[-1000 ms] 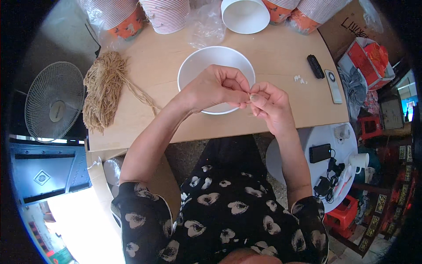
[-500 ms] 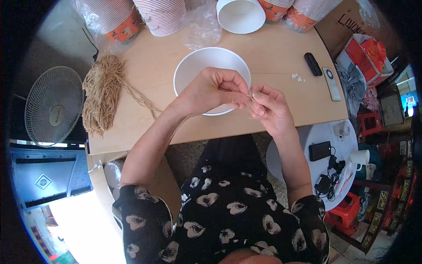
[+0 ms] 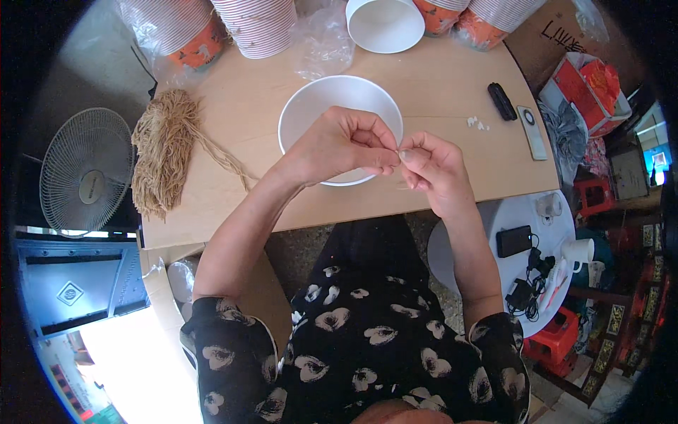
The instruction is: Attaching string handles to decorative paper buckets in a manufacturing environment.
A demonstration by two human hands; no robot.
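Observation:
My left hand (image 3: 339, 145) and my right hand (image 3: 434, 166) meet fingertip to fingertip just above the near rim of a white bowl (image 3: 311, 99). Both pinch the same thin tan strand, which is barely visible between the fingers. The bowl stands on a light wooden table (image 3: 438, 78) and looks empty where it shows. A bundle of tan fibre strands (image 3: 162, 155) lies at the table's left end. One twisted strand (image 3: 226, 159) trails from it toward my left wrist.
Stacks of striped paper bowls (image 3: 258, 25) and a single white bowl (image 3: 385, 25) line the far edge, beside a crumpled plastic bag (image 3: 321, 42). A black object (image 3: 502, 101) and a white remote (image 3: 532, 132) lie at right. A fan (image 3: 85, 173) stands on the left, and a white stool (image 3: 565, 226) holding a phone on the right.
Both hands stay pinched together over the bowl. Only the fingers have shifted slightly, and the view has moved a little.

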